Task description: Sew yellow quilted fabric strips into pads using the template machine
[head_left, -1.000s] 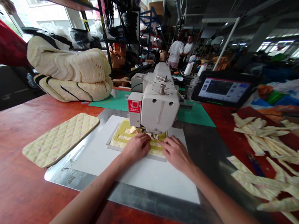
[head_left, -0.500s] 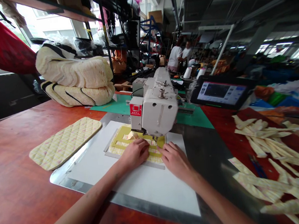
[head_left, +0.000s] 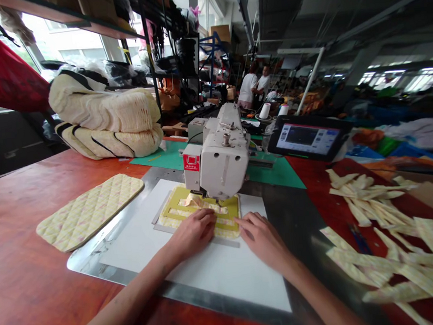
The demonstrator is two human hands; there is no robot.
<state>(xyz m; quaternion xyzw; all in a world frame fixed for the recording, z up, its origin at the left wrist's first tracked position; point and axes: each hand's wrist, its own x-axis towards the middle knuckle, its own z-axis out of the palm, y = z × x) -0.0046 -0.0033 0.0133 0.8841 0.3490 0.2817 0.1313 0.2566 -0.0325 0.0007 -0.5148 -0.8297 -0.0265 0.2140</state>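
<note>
A yellow slotted template (head_left: 175, 205) lies over a quilted fabric piece (head_left: 167, 221) under the head of a white sewing machine (head_left: 222, 167). A pale strip (head_left: 194, 201) is bunched up at the template's slot. My left hand (head_left: 196, 230) rests at the template's front edge, fingers bent together and their tips partly hidden. At the template's right edge is my right hand (head_left: 259, 233), its fingers apart and the index finger touching the corner. A white sheet (head_left: 133, 245) lies beneath both hands.
A quilted pad (head_left: 90, 211) lies at the left, with stacked pads (head_left: 106, 116) behind it. Loose fabric strips (head_left: 395, 258) and blue snips (head_left: 359, 239) are on the right. A screen (head_left: 309, 136) stands behind them. Two people (head_left: 248, 90) stand in the background.
My right hand has shifted slightly right, away from the needle area, and its fingers have spread. My left hand stays near the template's front. The whole view has turned slightly.
</note>
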